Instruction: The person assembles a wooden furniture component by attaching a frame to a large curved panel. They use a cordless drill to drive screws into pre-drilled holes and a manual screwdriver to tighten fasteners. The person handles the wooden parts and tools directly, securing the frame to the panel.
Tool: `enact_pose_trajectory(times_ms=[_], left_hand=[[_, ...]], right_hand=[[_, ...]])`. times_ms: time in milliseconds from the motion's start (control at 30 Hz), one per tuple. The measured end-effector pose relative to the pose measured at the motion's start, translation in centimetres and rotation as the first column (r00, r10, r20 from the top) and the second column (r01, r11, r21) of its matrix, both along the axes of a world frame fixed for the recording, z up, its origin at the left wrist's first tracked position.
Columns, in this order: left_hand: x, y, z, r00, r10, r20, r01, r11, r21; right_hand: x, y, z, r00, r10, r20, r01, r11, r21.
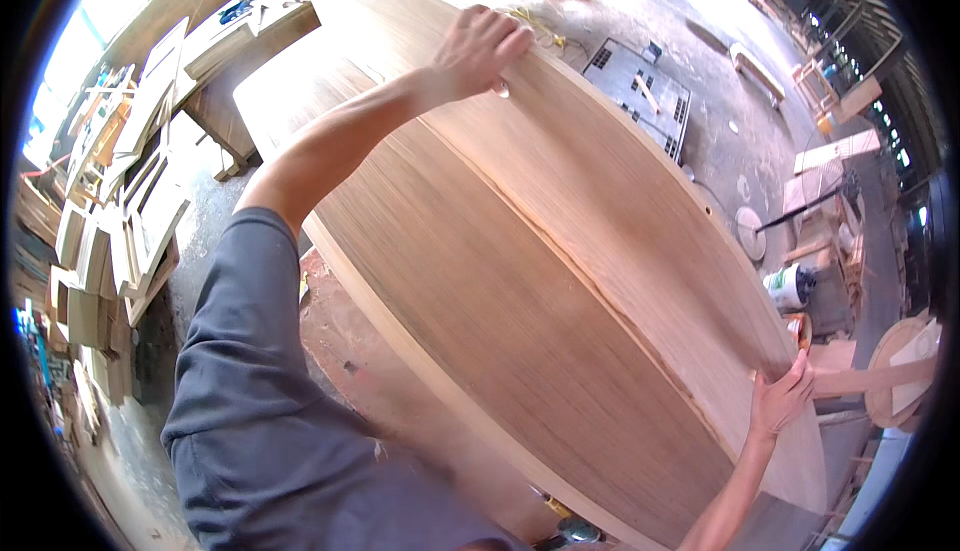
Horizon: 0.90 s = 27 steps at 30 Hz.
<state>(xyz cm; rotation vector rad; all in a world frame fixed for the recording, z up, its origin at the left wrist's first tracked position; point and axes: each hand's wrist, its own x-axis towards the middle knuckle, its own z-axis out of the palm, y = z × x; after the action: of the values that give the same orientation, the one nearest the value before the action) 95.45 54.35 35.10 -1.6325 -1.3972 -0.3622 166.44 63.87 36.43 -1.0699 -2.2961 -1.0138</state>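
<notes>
A large pale wooden panel (480, 281) runs slantwise across the view, with a lighter rough-edged seam along its middle. My left hand (480, 51) reaches over to its far edge, with the fingers curled closed around that edge. Just beneath the hand is a small shiny spot that I cannot make out. My right hand (784, 396) is at the panel's right edge, lower down, with its fingers closed over the rim. Both palms are hidden.
Stacked wooden frames (140, 221) and boards stand at the left, near a workbench (255, 36). Beyond the panel, a dark-edged flat board (640, 96) lies on the floor. A white bucket (790, 287) and wooden pieces are at the right.
</notes>
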Motion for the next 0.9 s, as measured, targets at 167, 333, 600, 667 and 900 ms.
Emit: enact_pose_trajectory(times_ms=[167, 333, 600, 667, 900], left_hand=[[-0.7, 0.5, 4.0, 0.993, -0.117, 0.011, 0.115, 0.987, 0.109], [1.0, -4.9, 14.0, 0.98, -0.162, 0.119, 0.162, 0.987, 0.013], [2.3, -12.1, 14.4, 0.959, -0.253, 0.126, 0.27, 0.952, -0.145], [1.6, -13.0, 12.7, 0.968, -0.207, 0.14, 0.239, 0.929, -0.282], [0.7, -16.5, 7.2, 0.985, -0.152, 0.078, 0.159, 0.984, -0.084]], right_hand=[[2.2, -0.5, 3.8, 0.996, -0.082, 0.017, 0.081, 0.995, 0.052], [3.8, -3.0, 11.5, 0.956, -0.284, -0.071, 0.289, 0.955, 0.061], [5.3, -10.6, 10.9, 0.97, -0.233, -0.065, 0.225, 0.968, -0.115], [5.1, -12.3, 8.5, 0.98, -0.189, -0.059, 0.175, 0.967, -0.184], [2.9, -16.1, 4.4, 0.983, -0.178, -0.036, 0.171, 0.975, -0.139]])
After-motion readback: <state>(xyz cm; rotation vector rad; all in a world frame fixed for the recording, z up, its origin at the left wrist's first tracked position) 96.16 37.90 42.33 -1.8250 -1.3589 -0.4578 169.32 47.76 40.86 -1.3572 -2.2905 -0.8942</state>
